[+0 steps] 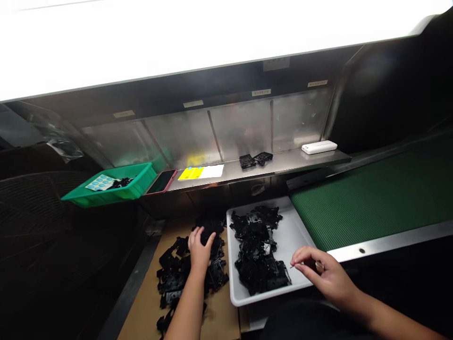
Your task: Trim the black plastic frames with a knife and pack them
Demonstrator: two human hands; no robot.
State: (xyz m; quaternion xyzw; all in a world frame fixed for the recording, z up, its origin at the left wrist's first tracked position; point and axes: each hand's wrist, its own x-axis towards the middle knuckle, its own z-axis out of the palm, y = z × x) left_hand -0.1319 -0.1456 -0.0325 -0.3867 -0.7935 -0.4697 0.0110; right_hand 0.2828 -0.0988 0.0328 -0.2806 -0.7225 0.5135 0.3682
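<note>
My left hand (pixel 200 245) reaches over a pile of black plastic parts (pixel 177 278) on a cardboard sheet. Its thumb and fingers are apart, and no part shows in its grip; whether the fingertips touch the pile I cannot tell. Over the right edge of a white tray (pixel 297 226), my right hand (pixel 325 274) is closed in a pinch. A tiny thin tip pokes out between its thumb and forefinger, too small to name. More black plastic parts (pixel 260 250) lie heaped in the left part of the tray, beside the right fingertips.
A metal shelf (pixel 230 177) runs behind, bearing two black parts (pixel 255 160), a white device (pixel 319 147), yellow and white labels (pixel 201 172), a phone (pixel 162 182) and a green bin (pixel 109 191). To the right is a green conveyor belt (pixel 375 193). A bright lamp hangs overhead.
</note>
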